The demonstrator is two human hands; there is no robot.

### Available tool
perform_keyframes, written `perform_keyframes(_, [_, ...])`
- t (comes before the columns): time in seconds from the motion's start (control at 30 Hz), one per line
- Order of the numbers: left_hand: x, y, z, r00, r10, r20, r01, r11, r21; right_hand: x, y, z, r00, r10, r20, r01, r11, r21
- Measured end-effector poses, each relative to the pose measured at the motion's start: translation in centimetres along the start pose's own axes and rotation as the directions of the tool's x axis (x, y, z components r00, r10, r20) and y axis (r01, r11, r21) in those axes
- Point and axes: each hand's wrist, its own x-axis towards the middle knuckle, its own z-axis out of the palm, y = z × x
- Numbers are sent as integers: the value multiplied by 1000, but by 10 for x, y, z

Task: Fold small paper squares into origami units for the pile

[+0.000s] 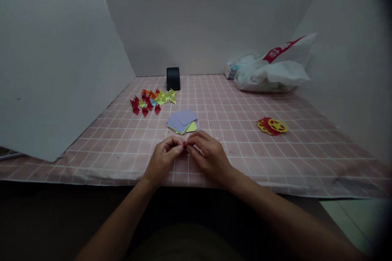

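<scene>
Between my fingertips, just above the near part of the table, is a small red folded paper (184, 144), mostly hidden by the fingers. My left hand (165, 157) pinches it from the left with thumb and index finger. From the right, my right hand (210, 157) closes its fingertips on the same paper. Just beyond the hands lies a loose stack of square paper sheets (182, 120), lilac on top with yellow and green edges showing. Farther left, several small folded paper pieces (153, 100) in red, orange, yellow and blue lie in a cluster.
A black phone-like object (173, 78) leans upright behind the folded pieces. Red and yellow cut-out discs (272, 125) lie at the right. A white plastic bag (272, 75) and a small box (230, 70) sit at the back right. White panels (208, 20) enclose the checked tablecloth (235, 151).
</scene>
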Motion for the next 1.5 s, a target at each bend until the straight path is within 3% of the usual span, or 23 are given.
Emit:
perform_keyframes(0.33, [-1,2,3,999,-29,-21,28,998,-52,1,0,-1,997,79,9,-80,995,58])
perform_keyframes(0.7, [-2,2,2,998,-48,-28,46,997,-64,4,6,-8,993,-8,114,0,998,66])
perform_keyframes(1.23, [-2,3,1,999,-31,8,32,999,-41,4,7,-9,988,-86,127,92,995,-39])
perform_keyframes(1.5, [-3,10,5,1000,14,16,-16,992,128,4,-1,-12,994,-25,110,22,999,27])
